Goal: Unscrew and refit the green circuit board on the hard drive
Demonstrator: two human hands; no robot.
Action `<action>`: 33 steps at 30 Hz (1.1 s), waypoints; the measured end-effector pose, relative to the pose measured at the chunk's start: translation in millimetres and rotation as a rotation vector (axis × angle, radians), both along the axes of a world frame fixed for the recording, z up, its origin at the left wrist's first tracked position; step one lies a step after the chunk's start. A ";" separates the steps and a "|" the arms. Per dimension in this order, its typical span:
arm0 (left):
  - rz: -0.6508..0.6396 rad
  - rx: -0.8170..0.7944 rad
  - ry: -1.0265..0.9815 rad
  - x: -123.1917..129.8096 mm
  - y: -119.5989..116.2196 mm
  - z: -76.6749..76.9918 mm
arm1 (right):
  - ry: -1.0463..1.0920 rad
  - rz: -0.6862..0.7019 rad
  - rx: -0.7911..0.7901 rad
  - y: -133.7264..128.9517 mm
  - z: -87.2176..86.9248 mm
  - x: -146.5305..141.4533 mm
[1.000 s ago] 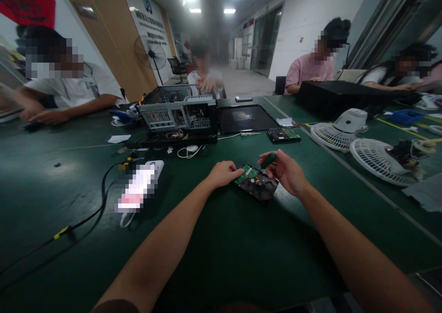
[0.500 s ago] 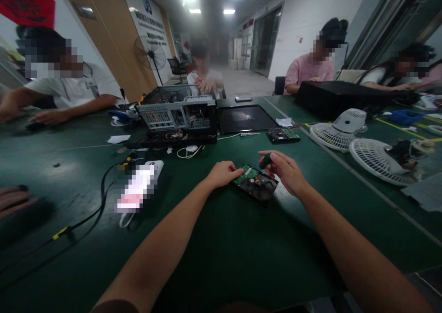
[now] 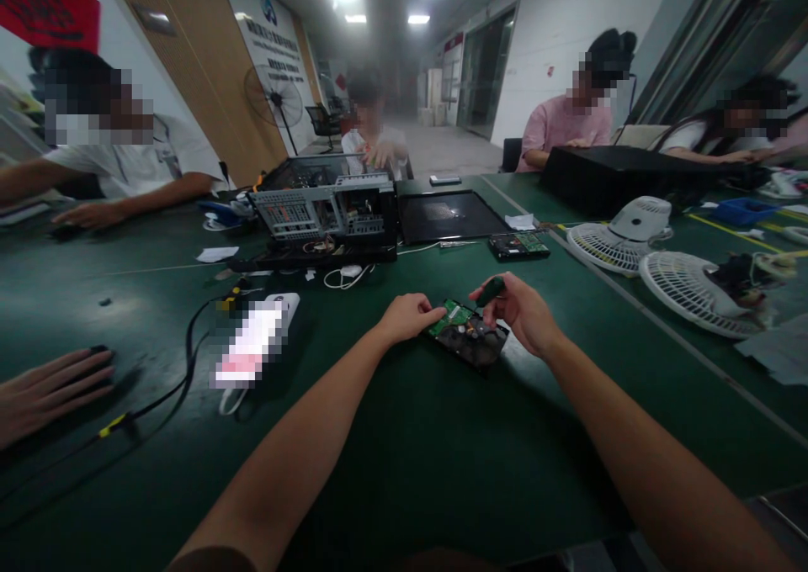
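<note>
A hard drive [image 3: 470,336] lies at an angle on the green table, its green circuit board facing up. My left hand [image 3: 409,315] grips its left end, the thumb resting on top by the board and the fingers curled at the far edge. Over the drive's right end, my right hand [image 3: 518,313] has its fingers closed round a screwdriver with a dark green handle [image 3: 491,291]. The blade is too thin and dark to make out, so I cannot tell whether it touches the drive.
An opened computer case [image 3: 325,210] stands beyond my hands, near a black panel [image 3: 451,217] and a second hard drive [image 3: 518,247]. White fan parts [image 3: 622,235] lie right. A phone [image 3: 256,341] and black cable [image 3: 188,362] lie left, near another person's hand [image 3: 54,391]. Co-workers sit around.
My right hand has shifted slightly and its fingers have curled lower over the drive, tilting the green handle. The other person's hand at left has slid further into view. The hard drive stays put.
</note>
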State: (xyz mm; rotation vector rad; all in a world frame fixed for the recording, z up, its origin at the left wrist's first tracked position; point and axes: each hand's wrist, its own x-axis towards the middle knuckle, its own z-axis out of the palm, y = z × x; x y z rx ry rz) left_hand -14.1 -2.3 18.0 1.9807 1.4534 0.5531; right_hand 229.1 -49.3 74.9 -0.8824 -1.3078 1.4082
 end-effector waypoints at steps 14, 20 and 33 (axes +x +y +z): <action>0.001 0.004 -0.007 -0.8 0.3 -1.0 | -0.044 -0.006 -0.050 -2.4 7.0 0.8; 0.011 0.025 -0.006 -0.4 -0.5 -0.8 | 0.018 -0.021 -0.066 0.3 6.1 2.0; 0.000 0.008 -0.021 -1.2 0.2 -1.5 | 0.056 0.060 -0.134 0.5 8.6 5.7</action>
